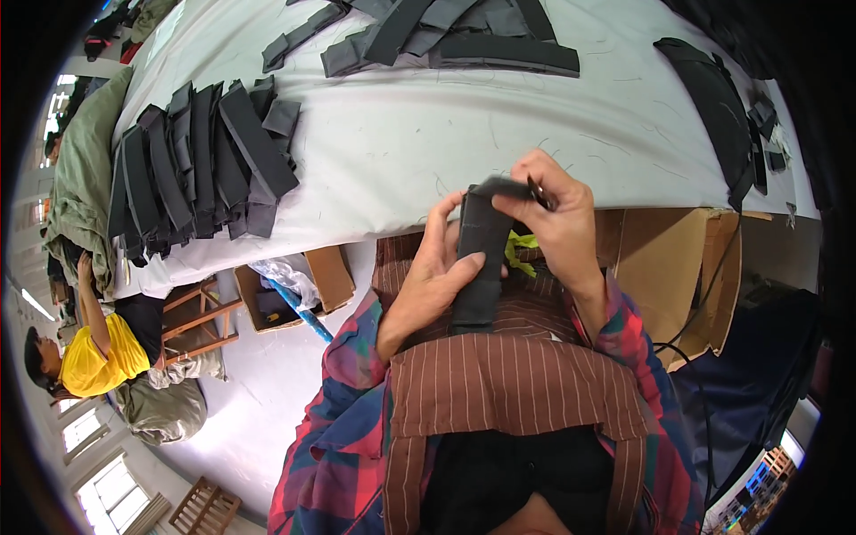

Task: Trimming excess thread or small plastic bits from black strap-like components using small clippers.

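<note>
My left hand is closed round a dark grey folded fabric strip, thumb on its face and fingers behind. The strip hangs upright in front of my apron, just off the table's near edge. My right hand pinches the strip's upper end, which is bent over to the right. A small black object, perhaps a pair of thread snips, shows between the right fingers; most of it is hidden. Behind the strip, near my right wrist, is a piece of yellow-green material.
On the white-covered table lie a row of dark strips at left, more strips at the back, and a dark curved piece at right. Cardboard boxes stand below. A person in yellow works at far left.
</note>
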Tool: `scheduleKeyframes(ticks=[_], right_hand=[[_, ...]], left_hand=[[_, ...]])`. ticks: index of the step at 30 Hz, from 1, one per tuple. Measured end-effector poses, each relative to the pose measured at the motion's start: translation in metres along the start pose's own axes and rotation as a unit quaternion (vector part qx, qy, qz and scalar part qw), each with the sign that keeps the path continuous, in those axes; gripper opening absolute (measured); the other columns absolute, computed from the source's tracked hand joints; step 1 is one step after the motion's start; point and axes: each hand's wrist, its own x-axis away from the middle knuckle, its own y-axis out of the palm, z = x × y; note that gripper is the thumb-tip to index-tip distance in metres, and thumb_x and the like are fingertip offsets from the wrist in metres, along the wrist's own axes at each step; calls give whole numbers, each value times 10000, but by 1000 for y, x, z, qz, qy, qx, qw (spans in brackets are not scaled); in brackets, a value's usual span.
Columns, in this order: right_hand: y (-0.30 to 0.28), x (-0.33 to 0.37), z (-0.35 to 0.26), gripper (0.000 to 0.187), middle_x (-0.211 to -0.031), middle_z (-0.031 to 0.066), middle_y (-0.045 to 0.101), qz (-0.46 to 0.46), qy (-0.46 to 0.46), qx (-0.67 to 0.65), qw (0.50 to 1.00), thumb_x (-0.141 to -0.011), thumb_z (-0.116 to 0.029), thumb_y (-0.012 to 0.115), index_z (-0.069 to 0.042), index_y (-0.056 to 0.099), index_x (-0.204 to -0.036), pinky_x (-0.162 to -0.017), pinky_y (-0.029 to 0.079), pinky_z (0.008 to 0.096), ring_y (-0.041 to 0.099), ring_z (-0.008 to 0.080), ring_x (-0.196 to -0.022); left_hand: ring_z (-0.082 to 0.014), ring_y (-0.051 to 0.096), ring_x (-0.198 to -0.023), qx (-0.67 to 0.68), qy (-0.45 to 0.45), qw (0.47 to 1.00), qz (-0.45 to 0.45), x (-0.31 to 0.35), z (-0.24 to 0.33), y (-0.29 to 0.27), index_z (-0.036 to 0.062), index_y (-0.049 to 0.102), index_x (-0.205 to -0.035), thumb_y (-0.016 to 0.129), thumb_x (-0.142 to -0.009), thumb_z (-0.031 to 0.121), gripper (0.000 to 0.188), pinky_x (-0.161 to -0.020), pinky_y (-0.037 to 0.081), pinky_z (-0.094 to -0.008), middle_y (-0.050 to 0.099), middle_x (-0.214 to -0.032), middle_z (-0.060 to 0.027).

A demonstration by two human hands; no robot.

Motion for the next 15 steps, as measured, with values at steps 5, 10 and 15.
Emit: scheduleKeyframes(ticks=[5, 10, 15], right_hand=[[12, 40, 3, 352, -1344, 111, 462, -114, -79, 188, 972, -563, 162, 610, -93, 693, -791, -579, 431, 219, 503, 67, -605], [14, 57, 23, 355, -1315, 137, 504, -165, -83, 214, 959, -525, 123, 643, -114, 689, -786, -596, 502, 301, 631, 173, -698], [17, 54, 21, 168, -1085, -26, 652, -170, -322, 307, 879, -618, -52, 688, -112, 629, -763, -478, 451, 277, 585, 124, -575]], left_hand=[[-123, 588, -944, 106, 20, 976, 188, 11, -25, -9, 71, 377, -1204, 488, -954, 32, 277, -805, 490, -253, 599, -998, -81], [-63, 542, -798, 96, 55, 978, 177, 14, -37, -22, 77, 530, -961, 484, -928, 15, 84, -702, 434, -195, 581, -889, -18], [-102, 575, -787, 170, -5, 978, 120, 17, -4, -18, -23, 571, -940, 453, -922, 129, 193, -741, 460, -221, 615, -859, -71]])
